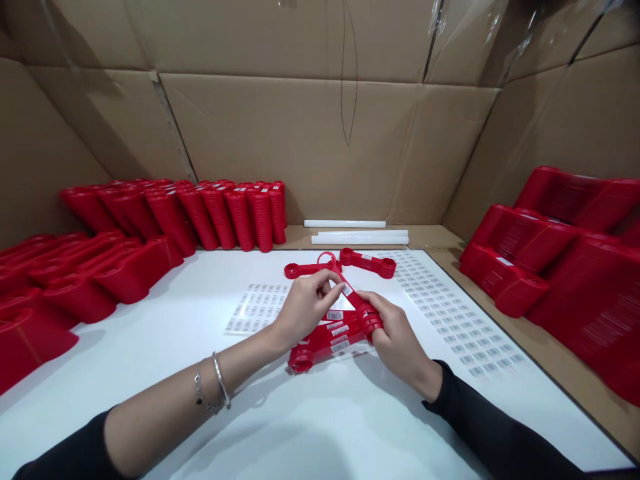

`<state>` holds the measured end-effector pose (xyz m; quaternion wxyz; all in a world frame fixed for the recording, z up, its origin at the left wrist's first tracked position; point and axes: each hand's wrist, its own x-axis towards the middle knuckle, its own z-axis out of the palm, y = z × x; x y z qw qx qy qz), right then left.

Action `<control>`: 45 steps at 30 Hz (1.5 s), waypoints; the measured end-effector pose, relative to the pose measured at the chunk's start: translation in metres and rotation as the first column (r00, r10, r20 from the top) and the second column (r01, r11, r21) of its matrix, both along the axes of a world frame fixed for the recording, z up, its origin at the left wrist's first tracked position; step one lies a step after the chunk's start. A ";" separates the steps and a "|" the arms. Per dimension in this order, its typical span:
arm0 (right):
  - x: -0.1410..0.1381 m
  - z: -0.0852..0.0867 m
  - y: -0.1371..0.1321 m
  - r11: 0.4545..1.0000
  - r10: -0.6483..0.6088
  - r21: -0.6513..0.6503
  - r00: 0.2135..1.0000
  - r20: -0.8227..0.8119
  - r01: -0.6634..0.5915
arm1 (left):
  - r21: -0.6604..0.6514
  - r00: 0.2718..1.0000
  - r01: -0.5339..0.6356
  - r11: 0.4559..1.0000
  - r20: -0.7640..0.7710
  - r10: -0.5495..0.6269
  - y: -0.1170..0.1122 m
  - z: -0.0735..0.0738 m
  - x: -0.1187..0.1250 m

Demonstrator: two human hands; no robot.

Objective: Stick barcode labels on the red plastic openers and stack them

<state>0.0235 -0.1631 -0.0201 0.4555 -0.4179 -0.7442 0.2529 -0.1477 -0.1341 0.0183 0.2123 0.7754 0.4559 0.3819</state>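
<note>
My right hand [397, 333] grips the near end of a slim red plastic piece [354, 298] with round ring ends, which points up and away. The thumb and fingertips of my left hand [307, 303] are pinched together at a small white barcode sticker [346, 289] on that piece. Just below lie several like red pieces in a fanned stack [325, 343], barcode stickers on their upper faces. Two more red pieces, a left one [300, 270] and a right one [369, 260], lie just beyond my hands.
Sticker sheets lie on the white tabletop, one at left [257, 307] and others along the right [460, 320]. Red stacks line the left [215, 217] and right [575, 267]. White rolls [360, 237] lie at the back, before a cardboard wall [300, 140].
</note>
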 end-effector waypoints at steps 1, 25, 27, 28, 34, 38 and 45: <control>0.000 0.000 0.000 1.000 0.008 0.004 1.000 -0.002 -0.008 | 0.044 0.999 -0.001 0.999 -0.036 0.002 0.000 -0.001 0.000; 0.007 -0.007 0.008 0.997 0.071 -0.046 0.994 0.089 -0.067 | 0.048 0.887 0.148 0.988 -0.447 -0.111 0.014 0.002 -0.040; 0.009 -0.012 0.010 0.999 0.047 -0.031 0.988 0.144 -0.043 | -0.062 0.849 0.178 0.982 -0.495 -0.185 0.004 0.003 -0.044; 0.009 -0.014 0.010 0.999 0.037 -0.025 0.983 0.182 -0.033 | -0.105 0.837 0.187 0.977 -0.503 -0.214 -0.001 0.003 -0.046; 0.005 -0.021 0.007 0.999 -0.002 0.045 0.889 0.457 -0.021 | -0.255 0.813 0.171 0.952 -0.510 -0.283 -0.035 -0.002 -0.050; 0.000 -0.020 0.006 0.993 -0.058 0.119 0.808 0.586 -0.015 | -0.274 0.816 0.159 0.948 -0.504 -0.283 -0.047 -0.005 -0.046; 0.000 -0.021 0.006 0.982 -0.118 0.186 0.846 0.519 0.022 | -0.253 0.811 0.088 0.964 -0.543 -0.216 -0.063 -0.004 -0.038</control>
